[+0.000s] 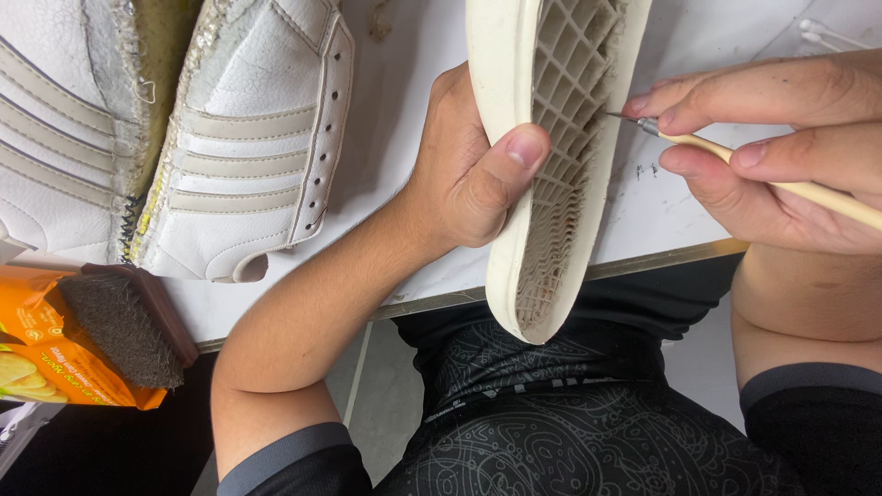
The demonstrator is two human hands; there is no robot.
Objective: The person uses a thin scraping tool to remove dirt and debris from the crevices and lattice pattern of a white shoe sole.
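Detached sole [542, 165]: matt off-white rubber, smooth outer rim, inner face a moulded grid w/ brownish grime in the cells. Pick tool [790, 184] right of the sole: pale smooth wood handle, shiny metal ferrule & fine metal tip. Shoe uppers [248, 147] left of the sole: white leather, creased & cracked, beige stripes, frayed glue-crusted edges. Brush [124, 326] below-left of the sole: dark coarse bristles, brown block. Under it, glossy orange packet [55, 358]. Table [680, 202]: matt white, scuffed.
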